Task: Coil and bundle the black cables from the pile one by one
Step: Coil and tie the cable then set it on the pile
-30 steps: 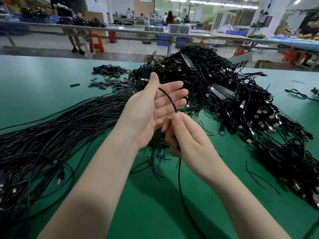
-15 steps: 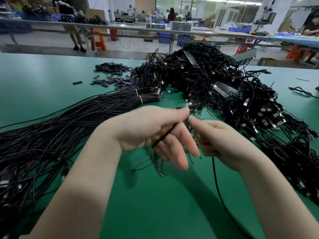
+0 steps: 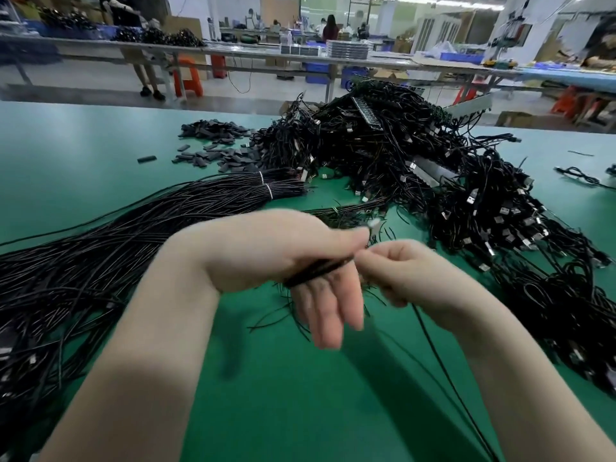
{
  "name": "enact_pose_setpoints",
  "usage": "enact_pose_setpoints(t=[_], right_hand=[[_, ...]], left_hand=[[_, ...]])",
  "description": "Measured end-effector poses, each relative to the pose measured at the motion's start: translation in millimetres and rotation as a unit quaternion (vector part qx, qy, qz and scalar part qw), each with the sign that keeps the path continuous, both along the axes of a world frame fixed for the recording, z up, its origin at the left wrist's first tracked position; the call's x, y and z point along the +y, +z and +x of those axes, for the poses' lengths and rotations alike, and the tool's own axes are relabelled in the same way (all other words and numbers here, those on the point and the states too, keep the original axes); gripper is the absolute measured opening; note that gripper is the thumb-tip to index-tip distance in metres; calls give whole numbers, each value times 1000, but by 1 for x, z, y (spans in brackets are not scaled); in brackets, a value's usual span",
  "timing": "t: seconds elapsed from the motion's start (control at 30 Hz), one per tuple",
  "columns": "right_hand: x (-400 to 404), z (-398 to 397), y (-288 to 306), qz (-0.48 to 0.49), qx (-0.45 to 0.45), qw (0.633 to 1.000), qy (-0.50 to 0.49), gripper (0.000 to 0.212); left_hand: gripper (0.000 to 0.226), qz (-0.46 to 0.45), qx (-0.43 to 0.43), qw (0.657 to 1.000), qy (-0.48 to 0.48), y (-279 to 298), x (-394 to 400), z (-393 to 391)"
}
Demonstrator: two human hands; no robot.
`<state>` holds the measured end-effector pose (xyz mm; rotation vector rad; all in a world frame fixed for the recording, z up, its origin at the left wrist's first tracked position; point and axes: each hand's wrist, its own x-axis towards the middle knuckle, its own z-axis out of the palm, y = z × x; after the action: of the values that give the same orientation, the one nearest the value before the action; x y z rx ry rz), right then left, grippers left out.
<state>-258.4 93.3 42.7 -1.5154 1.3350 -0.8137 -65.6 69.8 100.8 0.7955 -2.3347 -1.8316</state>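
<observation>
The black cable lay wound across the left hand, its free length trailing from the right hand toward the near edge of the green bench. It looked light, thin and limp, likely to spring loose unless pinched at the turns. The left grip closed its thumb over the turns, fingers hanging straight; the right grip pinched the strand. Behind lay the tangled pile, straight tied bundles at left. No containers held cables nearby.
</observation>
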Motion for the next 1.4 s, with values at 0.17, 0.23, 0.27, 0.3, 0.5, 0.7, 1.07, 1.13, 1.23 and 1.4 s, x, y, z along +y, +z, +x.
enact_pose_setpoints(t=[0.17,0.23,0.27,0.3,0.5,0.7,1.07,1.13,1.23,1.4], right_hand=[[6,9,17,-113,-147,982,-33,31],[11,13,19,-89,-213,971,68,26],[11,14,16,-52,-232,963,130,26],[11,14,12,-5,-227,957,182,27],[1,0,-3,28,26,998,50,51],[6,-11,22,-131,8,988,-77,46],[2,11,3,-52,57,997,-13,37],[2,10,5,-74,11,997,-31,36],[4,13,10,-94,-103,990,-3,34],[8,19,13,-124,-133,983,7,22]], left_hand=[[53,-85,60,948,301,-20,-10,-27],[51,42,291,883,367,-16,-15,-28],[53,105,371,853,351,-12,-17,-25],[56,158,424,834,315,-9,-18,-21],[48,114,190,974,43,-2,-3,1],[57,-33,8,966,257,-25,-12,-35],[45,226,403,817,345,-8,-8,-26],[45,192,385,835,343,-8,-7,-28],[42,164,349,867,315,-14,-5,-35],[33,176,313,898,254,-21,-4,-41]])
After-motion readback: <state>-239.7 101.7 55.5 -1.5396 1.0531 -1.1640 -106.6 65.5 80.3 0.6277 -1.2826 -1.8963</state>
